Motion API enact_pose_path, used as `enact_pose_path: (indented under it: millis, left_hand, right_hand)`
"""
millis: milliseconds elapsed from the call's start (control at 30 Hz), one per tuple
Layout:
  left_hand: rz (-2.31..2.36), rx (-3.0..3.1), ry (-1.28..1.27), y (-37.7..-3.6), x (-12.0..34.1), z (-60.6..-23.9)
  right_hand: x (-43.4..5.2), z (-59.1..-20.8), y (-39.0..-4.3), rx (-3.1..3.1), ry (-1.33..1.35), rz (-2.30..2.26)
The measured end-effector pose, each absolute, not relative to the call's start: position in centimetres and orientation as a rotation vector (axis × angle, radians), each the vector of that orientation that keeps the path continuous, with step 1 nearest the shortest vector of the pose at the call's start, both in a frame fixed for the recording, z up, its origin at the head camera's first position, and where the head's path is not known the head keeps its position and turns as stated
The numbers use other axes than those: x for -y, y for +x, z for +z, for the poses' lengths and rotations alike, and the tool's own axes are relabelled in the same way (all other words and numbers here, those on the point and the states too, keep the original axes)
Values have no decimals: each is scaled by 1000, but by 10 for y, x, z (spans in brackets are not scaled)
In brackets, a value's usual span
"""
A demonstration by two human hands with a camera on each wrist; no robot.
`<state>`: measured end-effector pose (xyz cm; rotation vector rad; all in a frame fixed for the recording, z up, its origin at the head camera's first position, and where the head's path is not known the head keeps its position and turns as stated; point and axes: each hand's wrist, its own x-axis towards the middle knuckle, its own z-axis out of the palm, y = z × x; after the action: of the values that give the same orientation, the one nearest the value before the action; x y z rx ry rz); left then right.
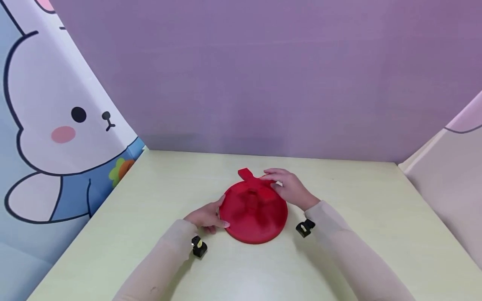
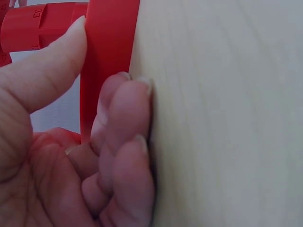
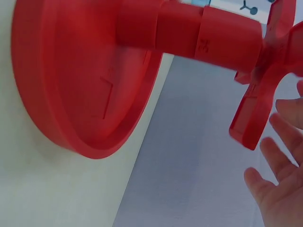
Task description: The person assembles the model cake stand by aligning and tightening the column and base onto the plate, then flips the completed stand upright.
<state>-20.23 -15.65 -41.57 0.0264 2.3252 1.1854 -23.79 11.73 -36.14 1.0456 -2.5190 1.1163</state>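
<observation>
A red plastic stand (image 1: 253, 217) rests on the table: a round dish-like base with a raised rim, an upright post (image 3: 187, 30) marked with small numbers, and a top piece with several flat arms (image 3: 253, 113). My left hand (image 1: 207, 216) grips the left side of the base. Its thumb (image 2: 61, 61) lies over the rim, and the other fingers curl against the rim's outer side, low by the tabletop. At the top piece's right side is my right hand (image 1: 290, 187), fingers spread and loosely bent around an arm; whether they touch it is partly out of view.
The pale wooden table (image 1: 361, 234) surrounds the stand on all sides. Behind it rises a plain purple-grey panel (image 1: 263, 83). A cartoon rabbit print (image 1: 56, 125) covers the left wall, and a pale panel (image 1: 452, 175) closes off the right side.
</observation>
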Motion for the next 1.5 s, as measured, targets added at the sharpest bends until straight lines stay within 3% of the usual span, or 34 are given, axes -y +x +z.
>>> enact_pose_path:
  millis: [600,1500]
  left_hand:
    - [1141,-2343,25,-202,153,-416]
    - [1129,-2353,0,-206,148,-420]
  right_hand:
    - [-112,-363,-248,2559,1246,955]
    - [-113,-357,-240,2715,1162,839]
